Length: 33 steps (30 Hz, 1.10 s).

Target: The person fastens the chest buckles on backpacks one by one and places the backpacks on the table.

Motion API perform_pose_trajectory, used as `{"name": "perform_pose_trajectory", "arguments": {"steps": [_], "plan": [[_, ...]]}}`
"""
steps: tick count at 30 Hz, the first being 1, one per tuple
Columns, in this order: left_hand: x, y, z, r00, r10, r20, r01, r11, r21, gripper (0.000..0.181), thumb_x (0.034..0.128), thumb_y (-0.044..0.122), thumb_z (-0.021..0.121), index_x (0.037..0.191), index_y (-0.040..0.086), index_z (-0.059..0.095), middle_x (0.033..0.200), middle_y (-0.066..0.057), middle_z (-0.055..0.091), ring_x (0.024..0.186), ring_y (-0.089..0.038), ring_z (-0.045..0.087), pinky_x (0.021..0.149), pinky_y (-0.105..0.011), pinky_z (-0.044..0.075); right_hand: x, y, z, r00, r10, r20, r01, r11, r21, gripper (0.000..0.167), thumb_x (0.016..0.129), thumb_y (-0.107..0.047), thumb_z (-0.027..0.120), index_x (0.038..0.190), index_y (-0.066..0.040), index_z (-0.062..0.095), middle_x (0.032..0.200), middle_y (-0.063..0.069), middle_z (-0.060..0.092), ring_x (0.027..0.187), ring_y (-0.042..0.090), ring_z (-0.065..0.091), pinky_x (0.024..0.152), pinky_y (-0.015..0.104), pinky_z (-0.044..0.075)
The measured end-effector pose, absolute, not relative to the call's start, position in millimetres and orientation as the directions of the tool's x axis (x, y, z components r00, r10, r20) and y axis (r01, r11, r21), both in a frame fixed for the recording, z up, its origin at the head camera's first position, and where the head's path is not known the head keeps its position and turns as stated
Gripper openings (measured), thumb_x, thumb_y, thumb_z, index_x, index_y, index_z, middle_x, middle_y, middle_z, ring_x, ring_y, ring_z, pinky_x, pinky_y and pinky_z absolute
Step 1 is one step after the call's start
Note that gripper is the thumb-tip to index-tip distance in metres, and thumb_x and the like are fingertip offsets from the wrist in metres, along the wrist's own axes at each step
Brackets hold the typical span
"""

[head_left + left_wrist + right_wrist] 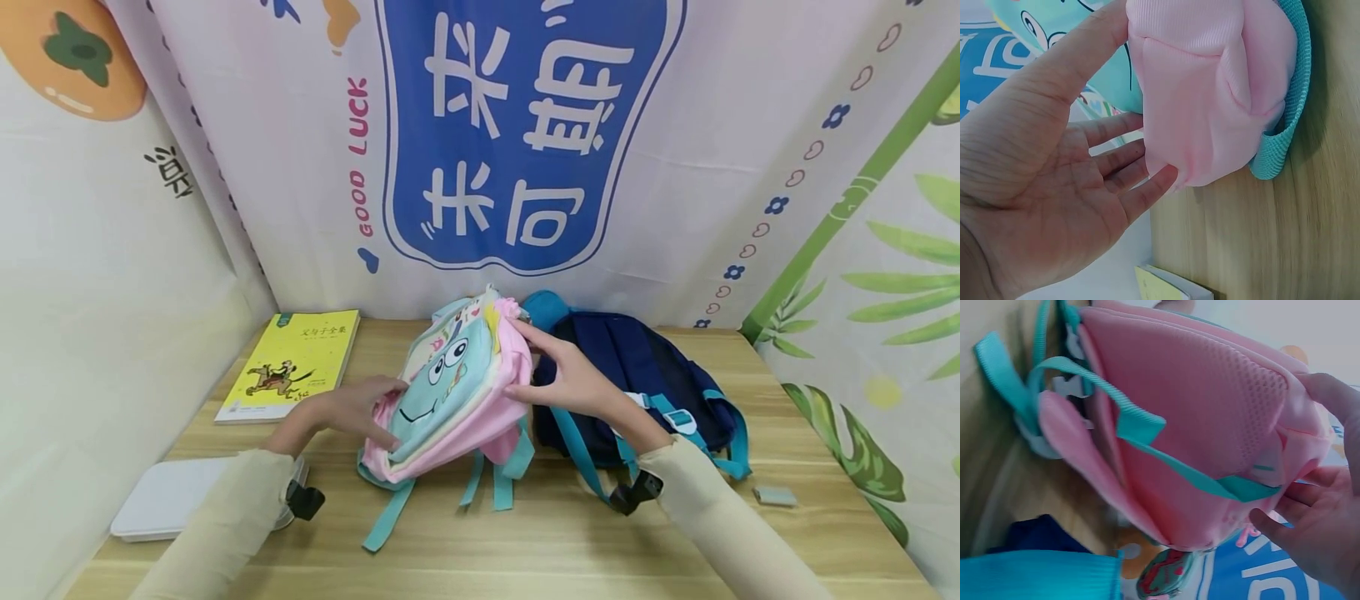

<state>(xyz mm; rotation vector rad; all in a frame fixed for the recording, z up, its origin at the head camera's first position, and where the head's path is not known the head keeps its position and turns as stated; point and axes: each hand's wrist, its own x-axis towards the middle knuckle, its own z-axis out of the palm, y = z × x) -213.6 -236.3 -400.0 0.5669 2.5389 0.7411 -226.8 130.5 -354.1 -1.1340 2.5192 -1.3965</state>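
Left hand [348,408]: partly open, thumb and fingers spread around the lower-left end of the pink-and-teal backpack [450,392], gripping it.
Right hand [573,379]: thumb and fingers parted widely, gripping the pack's upper-right pink edge.
Backpack pose: centre of the frame, tilted; smiling front faces up and leftward, long axis slanting lower left to upper right.
Navy bag [618,358]: right of centre.
Yellow book [300,354]: left of centre.
White case [165,496]: lower left.
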Motion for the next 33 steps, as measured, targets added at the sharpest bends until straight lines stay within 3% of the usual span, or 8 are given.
{"name": "perform_pose_trajectory", "arguments": {"steps": [6, 15, 22, 28, 33], "plan": [[-215.8, -229.8, -402.6, -0.817, 0.509, -0.273, 0.278, 0.760, 0.587, 0.105, 0.0780, 0.043, 0.087, 0.154, -0.005, 0.033, 0.158, -0.026, 0.036, 0.147, -0.045, 0.033, 0.119, -0.061, 0.031, -229.4, 131.0, -336.2, -0.713, -0.650, 0.263, -0.600, 0.372, -0.708, 0.092, 0.084, -0.029, 0.083, 0.161, -0.021, 0.032, 0.134, 0.006, 0.065, 0.103, 0.020, 0.063, 0.082, 0.031, 0.057], [-215.3, -222.8, -410.1, -0.822, 0.513, -0.249, 0.262, 0.728, 0.633, 0.107, 0.0782, 0.043, 0.087, 0.155, -0.006, 0.031, 0.159, -0.026, 0.034, 0.147, -0.043, 0.034, 0.120, -0.060, 0.030, -230.6, 122.8, -310.8, -0.693, -0.681, 0.238, -0.625, 0.402, -0.669, 0.089, 0.084, -0.027, 0.083, 0.160, -0.019, 0.035, 0.141, 0.007, 0.059, 0.115, 0.022, 0.059, 0.099, 0.043, 0.053], [-216.3, -214.5, -413.1, -0.815, 0.533, -0.226, 0.265, 0.691, 0.673, 0.106, 0.0785, 0.037, 0.088, 0.154, -0.009, 0.029, 0.154, -0.026, 0.040, 0.142, -0.041, 0.039, 0.118, -0.057, 0.034, -231.5, 117.5, -295.7, -0.670, -0.699, 0.249, -0.671, 0.428, -0.606, 0.087, 0.084, -0.028, 0.083, 0.158, -0.016, 0.039, 0.134, 0.007, 0.062, 0.110, 0.021, 0.056, 0.093, 0.038, 0.052], [-217.8, -203.2, -420.4, -0.798, 0.588, -0.132, 0.347, 0.628, 0.696, 0.095, 0.0773, 0.029, 0.088, 0.148, -0.009, 0.038, 0.137, -0.019, 0.053, 0.125, -0.030, 0.052, 0.108, -0.049, 0.047, -231.2, 110.8, -281.7, -0.631, -0.728, 0.269, -0.711, 0.404, -0.575, 0.085, 0.085, -0.028, 0.082, 0.158, -0.015, 0.039, 0.152, 0.010, 0.053, 0.114, 0.021, 0.058, 0.090, 0.038, 0.051], [-221.2, -188.9, -426.4, -0.782, 0.619, -0.068, 0.380, 0.562, 0.735, 0.082, 0.0747, 0.021, 0.088, 0.139, -0.004, 0.044, 0.122, -0.013, 0.058, 0.110, -0.026, 0.056, 0.093, -0.040, 0.053, -231.8, 104.4, -273.7, -0.605, -0.740, 0.295, -0.741, 0.387, -0.549, 0.082, 0.085, -0.029, 0.081, 0.156, -0.015, 0.042, 0.153, 0.009, 0.051, 0.112, 0.022, 0.056, 0.085, 0.037, 0.049]]}}
